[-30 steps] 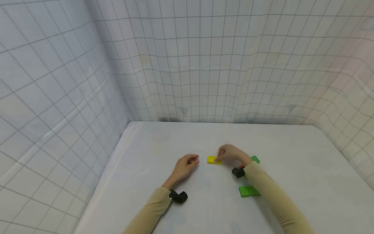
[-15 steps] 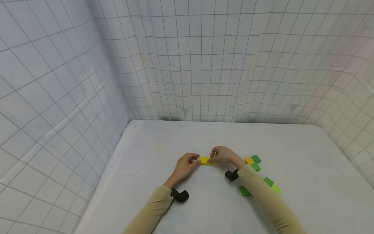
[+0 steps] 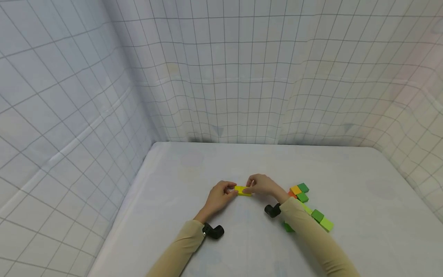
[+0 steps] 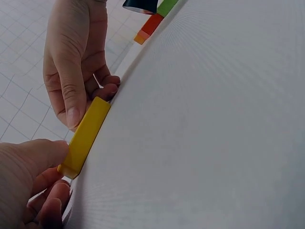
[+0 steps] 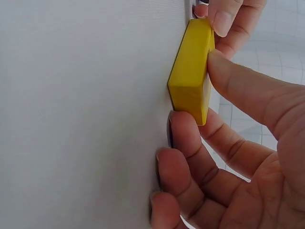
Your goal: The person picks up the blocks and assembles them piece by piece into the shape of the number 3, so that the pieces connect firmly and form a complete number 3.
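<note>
A flat yellow block (image 3: 243, 191) lies on the white table between my two hands. At its left end, my left hand (image 3: 218, 197) holds it between thumb and fingers. My right hand (image 3: 265, 185) pinches the other end, its thumb on top. Up close in the right wrist view, the yellow block (image 5: 188, 64) shows a smooth rectangular body with my right thumb and forefinger around it. The left wrist view has the yellow block (image 4: 86, 138) with both thumbs against it.
Right of my right forearm lie several small blocks: dark green (image 3: 303, 187), orange (image 3: 295, 189) and light green (image 3: 326, 224). Another green block (image 3: 288, 227) is partly hidden by the sleeve. A gridded white curtain (image 3: 221, 77) encloses the table (image 3: 173, 165).
My right hand has slid the yellow block leftward until it meets my left hand. More of the coloured blocks at the right now show past my forearm. The left hand has barely moved.
</note>
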The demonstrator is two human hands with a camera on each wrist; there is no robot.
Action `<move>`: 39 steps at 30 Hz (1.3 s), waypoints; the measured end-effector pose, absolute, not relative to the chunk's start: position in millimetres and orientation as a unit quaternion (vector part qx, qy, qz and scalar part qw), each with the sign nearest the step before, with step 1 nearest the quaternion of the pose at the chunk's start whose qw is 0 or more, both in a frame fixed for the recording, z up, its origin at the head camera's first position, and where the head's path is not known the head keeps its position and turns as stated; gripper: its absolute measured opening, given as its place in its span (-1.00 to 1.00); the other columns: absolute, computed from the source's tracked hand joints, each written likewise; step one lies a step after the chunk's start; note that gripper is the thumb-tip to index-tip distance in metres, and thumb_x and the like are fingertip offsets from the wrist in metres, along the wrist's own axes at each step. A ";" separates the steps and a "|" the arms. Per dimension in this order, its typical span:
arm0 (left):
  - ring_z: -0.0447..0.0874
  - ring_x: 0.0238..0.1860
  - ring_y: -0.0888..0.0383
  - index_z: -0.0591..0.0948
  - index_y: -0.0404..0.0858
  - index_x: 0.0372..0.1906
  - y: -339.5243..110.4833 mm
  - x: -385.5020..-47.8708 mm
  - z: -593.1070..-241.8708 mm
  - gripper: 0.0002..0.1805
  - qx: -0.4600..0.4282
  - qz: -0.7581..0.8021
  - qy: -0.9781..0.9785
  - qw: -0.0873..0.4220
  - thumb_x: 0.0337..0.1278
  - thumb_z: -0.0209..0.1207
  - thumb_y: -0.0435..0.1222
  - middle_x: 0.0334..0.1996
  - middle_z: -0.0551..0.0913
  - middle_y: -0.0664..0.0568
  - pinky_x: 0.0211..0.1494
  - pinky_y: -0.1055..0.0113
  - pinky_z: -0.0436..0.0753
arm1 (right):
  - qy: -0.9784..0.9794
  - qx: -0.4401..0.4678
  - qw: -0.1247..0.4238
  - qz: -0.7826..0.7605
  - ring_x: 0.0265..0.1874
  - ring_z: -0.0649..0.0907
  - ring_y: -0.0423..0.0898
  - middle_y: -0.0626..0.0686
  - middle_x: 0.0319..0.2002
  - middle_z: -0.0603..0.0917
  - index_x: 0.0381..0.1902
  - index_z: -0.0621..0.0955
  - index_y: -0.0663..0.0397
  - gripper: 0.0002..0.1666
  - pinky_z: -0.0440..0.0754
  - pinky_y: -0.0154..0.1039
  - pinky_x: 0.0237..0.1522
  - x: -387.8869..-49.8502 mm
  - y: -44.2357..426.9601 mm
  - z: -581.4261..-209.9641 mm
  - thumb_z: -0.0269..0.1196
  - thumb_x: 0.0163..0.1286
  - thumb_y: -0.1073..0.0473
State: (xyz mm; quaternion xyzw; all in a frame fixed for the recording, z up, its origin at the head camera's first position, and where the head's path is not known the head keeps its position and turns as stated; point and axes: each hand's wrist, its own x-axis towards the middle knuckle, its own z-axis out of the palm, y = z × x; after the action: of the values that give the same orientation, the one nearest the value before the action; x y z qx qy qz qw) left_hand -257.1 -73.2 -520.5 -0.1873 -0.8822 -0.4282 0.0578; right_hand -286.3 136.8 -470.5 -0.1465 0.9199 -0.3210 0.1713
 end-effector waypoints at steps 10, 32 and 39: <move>0.47 -0.40 0.26 0.66 -0.24 -0.06 -73.0 -251.6 -518.6 -0.70 -0.191 -0.427 -0.882 0.057 0.13 0.28 -0.20 -0.27 0.56 0.06 -0.31 0.37 0.45 | 0.905 -0.154 0.163 -0.362 -0.46 0.57 -0.10 -0.03 -0.36 0.62 -0.14 0.62 0.05 -0.74 0.50 -0.21 -0.38 -280.1 163.6 -463.7 0.29 0.29 0.05; 0.49 -0.38 0.25 0.65 -0.23 -0.05 -70.8 -243.8 -521.5 -0.72 -0.185 -0.436 -0.878 0.062 0.14 0.28 -0.22 -0.25 0.58 0.05 -0.28 0.36 0.46 | 0.924 -0.145 0.162 -0.315 -0.44 0.49 -0.07 0.00 -0.43 0.54 -0.20 0.62 0.14 -0.56 0.44 -0.15 -0.35 -250.0 273.6 -447.8 0.45 0.06 -0.01; 0.49 -0.37 0.25 0.65 -0.23 -0.04 -69.8 -243.5 -521.6 -0.71 -0.186 -0.431 -0.881 0.056 0.16 0.27 -0.20 -0.24 0.57 0.05 -0.27 0.35 0.46 | 0.946 -0.136 0.144 -0.257 -0.48 0.48 -0.10 -0.04 -0.43 0.54 -0.29 0.62 0.02 -0.57 0.42 -0.17 -0.43 -247.6 270.3 -452.1 0.49 -0.04 -0.07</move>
State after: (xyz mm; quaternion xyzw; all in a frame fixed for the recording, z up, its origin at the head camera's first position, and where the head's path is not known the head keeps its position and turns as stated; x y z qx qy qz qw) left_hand -243.5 -69.8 -521.6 -0.1856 -0.8812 -0.4312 0.0562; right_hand -247.6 270.3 -452.1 -0.1356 0.9458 -0.2575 0.1441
